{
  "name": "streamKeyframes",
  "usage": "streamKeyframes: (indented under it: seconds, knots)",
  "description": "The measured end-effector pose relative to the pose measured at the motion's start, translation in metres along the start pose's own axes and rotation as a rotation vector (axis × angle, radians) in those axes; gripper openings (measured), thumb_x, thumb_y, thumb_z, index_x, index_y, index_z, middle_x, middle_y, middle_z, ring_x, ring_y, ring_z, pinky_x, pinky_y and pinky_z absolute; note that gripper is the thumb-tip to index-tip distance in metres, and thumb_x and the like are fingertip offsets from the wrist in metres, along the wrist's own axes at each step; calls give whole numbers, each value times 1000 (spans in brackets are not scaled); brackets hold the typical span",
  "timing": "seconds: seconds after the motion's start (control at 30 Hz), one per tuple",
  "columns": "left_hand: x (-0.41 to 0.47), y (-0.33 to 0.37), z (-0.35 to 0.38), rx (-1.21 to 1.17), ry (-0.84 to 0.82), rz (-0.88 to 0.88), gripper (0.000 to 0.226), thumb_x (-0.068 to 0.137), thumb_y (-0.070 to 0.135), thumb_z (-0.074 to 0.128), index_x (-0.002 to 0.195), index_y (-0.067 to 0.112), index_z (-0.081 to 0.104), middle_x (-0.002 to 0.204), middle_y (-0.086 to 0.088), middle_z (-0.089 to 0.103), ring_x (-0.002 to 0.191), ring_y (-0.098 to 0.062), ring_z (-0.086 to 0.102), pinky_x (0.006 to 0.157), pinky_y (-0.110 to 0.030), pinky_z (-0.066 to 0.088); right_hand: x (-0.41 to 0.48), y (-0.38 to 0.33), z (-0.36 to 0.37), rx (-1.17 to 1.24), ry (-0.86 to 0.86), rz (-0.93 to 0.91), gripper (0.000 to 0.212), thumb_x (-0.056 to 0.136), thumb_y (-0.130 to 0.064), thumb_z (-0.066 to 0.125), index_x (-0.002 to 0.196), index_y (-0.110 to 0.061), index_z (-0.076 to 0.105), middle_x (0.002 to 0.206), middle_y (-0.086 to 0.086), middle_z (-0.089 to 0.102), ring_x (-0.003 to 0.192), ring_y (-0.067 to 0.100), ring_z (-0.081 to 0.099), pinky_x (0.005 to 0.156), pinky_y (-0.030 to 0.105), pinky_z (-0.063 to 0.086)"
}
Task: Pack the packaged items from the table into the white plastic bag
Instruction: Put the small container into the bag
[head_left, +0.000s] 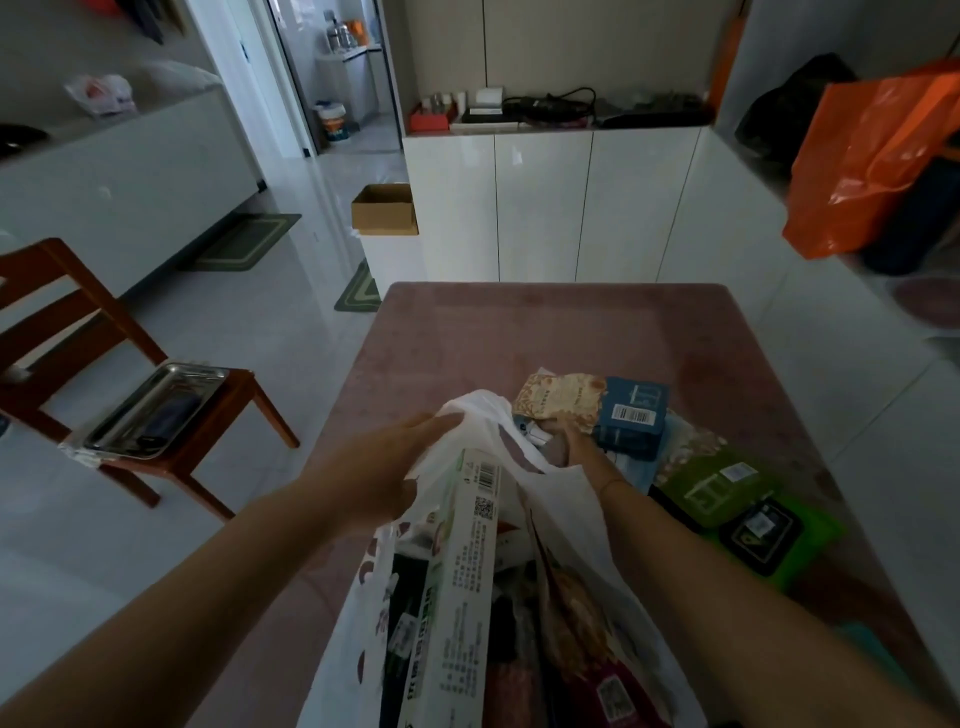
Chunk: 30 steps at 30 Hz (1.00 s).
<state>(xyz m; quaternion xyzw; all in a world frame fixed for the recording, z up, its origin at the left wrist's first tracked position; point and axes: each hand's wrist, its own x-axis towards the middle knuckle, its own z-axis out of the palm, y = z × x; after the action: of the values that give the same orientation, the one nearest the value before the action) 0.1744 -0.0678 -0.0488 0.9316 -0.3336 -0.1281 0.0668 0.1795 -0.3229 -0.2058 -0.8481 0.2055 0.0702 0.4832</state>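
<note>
Starting far left: chair (104, 332) on pale floor, well apart from the table (519, 332), with a steel tray (156, 410) lying flat on its seat. Behind, a green mat (244, 241) along the left cabinets, and further back an open carton (384, 208) on a low white unit.

Moving in: left hand (379, 467) over the table's left edge, fingers stretched forward with the thumb below, pinching the bag (587, 499) by its left rim and holding the mouth up. Standing at the table's near edge, bag already well filled: long box (467, 561) leaning out of the mouth, darker packs beside it, partly veiled by plastic.

Passing behind the bag's raised right handle, right hand (576, 441) reaching to the far side, fingers curled on the near edge of a beige packet (563, 400); fingertips hidden beneath it. Screening part of that hand and wrist: the white handle.

Touching the packet's right side, blue pack (631, 415) with a barcode label, stacked on something else blue. Just right again, green pack (711, 483), then a black-label pack (763, 530) in brighter green wrap, close together, all flat on the table and outside the bag.

Far right, on a white counter, orange bag (872, 156) propped upright, with something dark behind it.
</note>
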Motion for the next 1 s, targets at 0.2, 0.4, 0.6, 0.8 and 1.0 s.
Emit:
streamKeyframes:
  seconds: [0.2,0.4,0.6,0.8,1.0]
  knots:
    - [-2,-2,-13,-150,-76,-18,74,89,13,56,146,35,14,142,-1,44,96,-7,52,77,-19,43,-98,-65,-70,409,410,-457,76,66,-5,79,126,-26,40,133,7,48,116,19,52,95,36,51]
    - [-16,-6,-27,-565,-107,34,31,88,-4,52,105,21,59,96,-2,63,74,4,62,63,-12,49,-209,-138,-24,504,162,-690,54,53,-45,81,90,-20,50,102,-18,59,95,14,62,75,30,58]
    - [-16,-37,-24,-857,-116,-64,75,82,-16,48,136,35,39,117,7,49,104,-15,55,75,-20,56,-180,-111,43,162,167,-629,34,66,-30,83,72,-41,51,117,-9,43,95,-10,48,83,13,50]
    - [-13,-40,-20,-943,-81,-31,71,83,-17,50,140,25,39,125,-8,48,104,-22,57,87,-30,54,-145,-107,84,-265,112,-472,31,79,-32,64,106,-16,62,132,5,43,113,28,53,95,39,50]
    - [-14,-36,-21,-967,-76,-48,76,81,-21,45,141,25,38,122,-9,50,104,-35,58,88,-47,53,-121,-107,97,-943,106,-267,40,96,-24,42,133,-11,49,156,17,13,135,35,28,113,46,20]
